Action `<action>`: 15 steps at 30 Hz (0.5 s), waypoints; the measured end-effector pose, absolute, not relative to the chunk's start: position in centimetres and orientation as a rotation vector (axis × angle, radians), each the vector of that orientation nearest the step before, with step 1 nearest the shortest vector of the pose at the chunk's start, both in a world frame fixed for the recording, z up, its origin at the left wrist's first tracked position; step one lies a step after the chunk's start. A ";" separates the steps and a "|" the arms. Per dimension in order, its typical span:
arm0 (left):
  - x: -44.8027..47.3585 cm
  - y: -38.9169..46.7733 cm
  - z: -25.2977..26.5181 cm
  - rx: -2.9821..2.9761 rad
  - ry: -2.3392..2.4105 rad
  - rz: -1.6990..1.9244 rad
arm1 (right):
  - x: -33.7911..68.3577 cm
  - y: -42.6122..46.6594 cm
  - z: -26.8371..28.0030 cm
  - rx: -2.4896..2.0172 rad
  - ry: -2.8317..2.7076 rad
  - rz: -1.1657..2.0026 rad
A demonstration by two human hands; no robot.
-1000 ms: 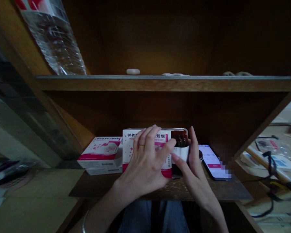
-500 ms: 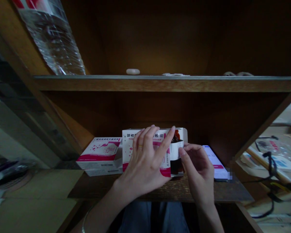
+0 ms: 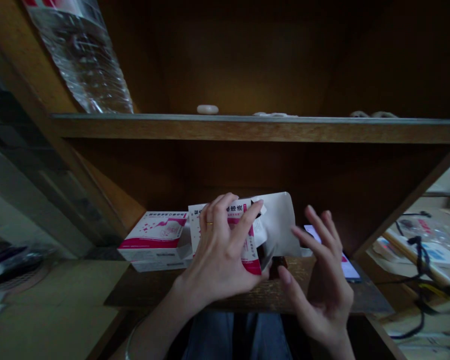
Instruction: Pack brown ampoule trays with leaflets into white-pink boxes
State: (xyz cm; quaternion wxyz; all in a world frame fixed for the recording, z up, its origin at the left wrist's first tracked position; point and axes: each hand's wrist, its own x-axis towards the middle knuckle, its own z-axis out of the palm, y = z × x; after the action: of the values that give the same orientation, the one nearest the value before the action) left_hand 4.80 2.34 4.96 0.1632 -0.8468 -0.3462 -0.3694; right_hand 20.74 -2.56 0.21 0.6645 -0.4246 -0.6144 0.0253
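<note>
Already the left hand [image 3: 221,250] clasped the medicine box [image 3: 225,225] at the shelf's [image 3: 322,295] front edge, flap [image 3: 279,225] swung open; the spread, empty right hand [image 3: 322,272] hovered beside it, contents not yet removed.

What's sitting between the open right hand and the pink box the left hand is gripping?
In the head view, the box's open white end flap lies between it and the right hand; the left hand clasps the box.
</note>
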 end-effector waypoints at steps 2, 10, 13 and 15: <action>4.8 2.2 5.0 -2.406 -0.977 -1.074 | 21.0 -2.3 -0.1 -1.003 -1.311 0.129; 5.5 1.5 4.6 -2.508 -0.887 -1.032 | 21.2 -1.9 -2.3 -0.909 -1.207 0.991; 5.7 1.6 4.1 -2.523 -0.868 -1.042 | 19.9 -1.9 -1.8 -0.933 -1.168 0.980; 5.8 1.8 3.8 -2.531 -0.856 -1.062 | 19.2 -1.7 -1.3 -0.955 -1.158 0.894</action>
State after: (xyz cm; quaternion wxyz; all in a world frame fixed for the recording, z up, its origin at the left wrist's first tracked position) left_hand 5.84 1.78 3.84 0.1325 -0.8725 -0.2951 -0.3662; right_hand 19.15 -1.69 -1.31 0.6422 -0.4191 -0.5081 0.3922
